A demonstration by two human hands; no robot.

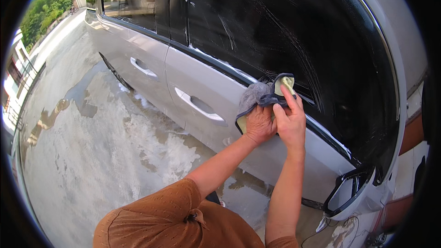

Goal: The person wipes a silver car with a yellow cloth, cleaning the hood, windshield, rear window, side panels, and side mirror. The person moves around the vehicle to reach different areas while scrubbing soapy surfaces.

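Observation:
A grey cloth with dark edging and a pale yellow-green underside (253,97) is bunched at the lower edge of the front side window (255,34) of a silver car. My left hand (260,124) grips its lower part. Close beside it, my right hand (291,120) holds a folded corner of the same cloth between its fingers. White suds lie along the window trim, and streaks mark the dark glass. Below the trim is the front door (206,75) with its handle (198,105). The cloth hides some of the fingers.
The side mirror (346,193) juts out at the lower right. Thin dark cables (330,225) lie on the ground beneath it. The rear door handle (144,68) is further left. Wet patches and suds mark the concrete (103,137) beside the car.

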